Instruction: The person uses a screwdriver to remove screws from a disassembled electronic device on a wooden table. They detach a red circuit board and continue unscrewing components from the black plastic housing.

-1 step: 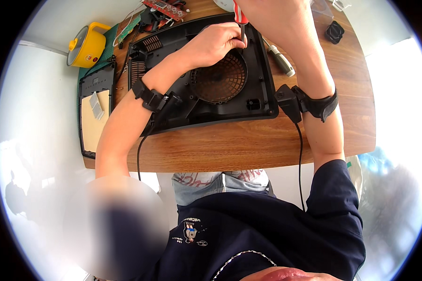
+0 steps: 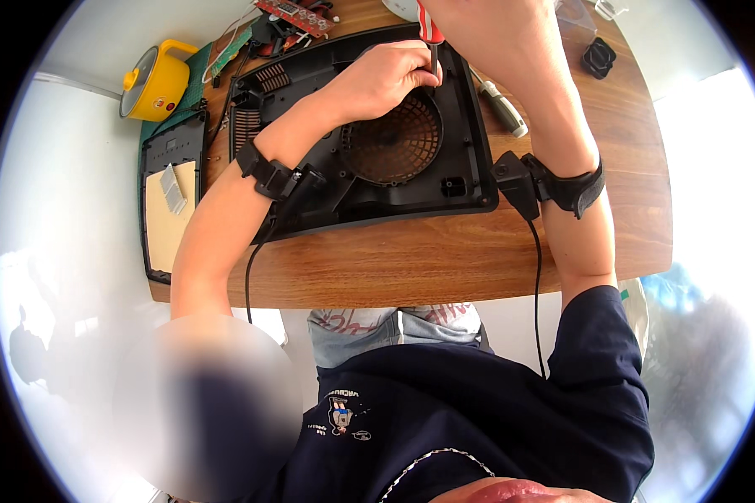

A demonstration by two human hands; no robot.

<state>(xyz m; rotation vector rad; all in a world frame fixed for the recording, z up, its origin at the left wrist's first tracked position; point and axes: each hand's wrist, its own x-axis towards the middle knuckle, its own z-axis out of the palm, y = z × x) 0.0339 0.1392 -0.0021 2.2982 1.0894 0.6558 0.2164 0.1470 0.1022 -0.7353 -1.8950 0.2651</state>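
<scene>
One wooden table (image 2: pixel 445 260) — white floor (image 2: pixel 713 168) around.

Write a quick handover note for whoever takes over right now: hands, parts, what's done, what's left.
Left hand: on the black housing, fingertips steadying the screwdriver tip by the fan grille.
Right hand: mostly out of frame at the top, seems to grip the screwdriver's red handle.
Second screwdriver lies right of the housing on the table.
Done: housing lies open side up.
Left: the screw at the grille's upper rim; its state is hidden.
</scene>
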